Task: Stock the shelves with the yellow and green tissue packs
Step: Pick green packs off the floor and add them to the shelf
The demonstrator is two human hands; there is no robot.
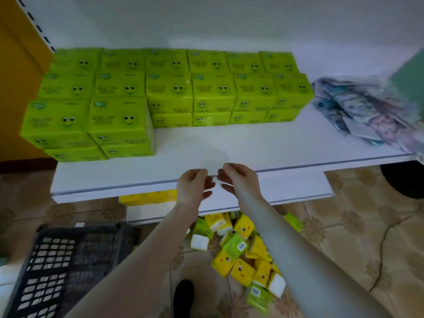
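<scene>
Green tissue packs (169, 88) with smiley faces stand stacked in rows on the white shelf (252, 143), filling its back and left part. A loose pile of yellow and green packs (243, 253) lies on the tiled floor below. Some yellow packs (146, 197) sit on the lower shelf. My left hand (192, 187) and my right hand (238, 182) hover side by side at the shelf's front edge, fingers loosely curled, holding nothing.
A bag of grey-blue packets (367, 111) lies on the right end of the shelf. A black plastic crate (64, 260) stands on the floor at lower left. A yellow upright (20, 76) bounds the shelf's left side. A dark shoe (183, 294) shows below.
</scene>
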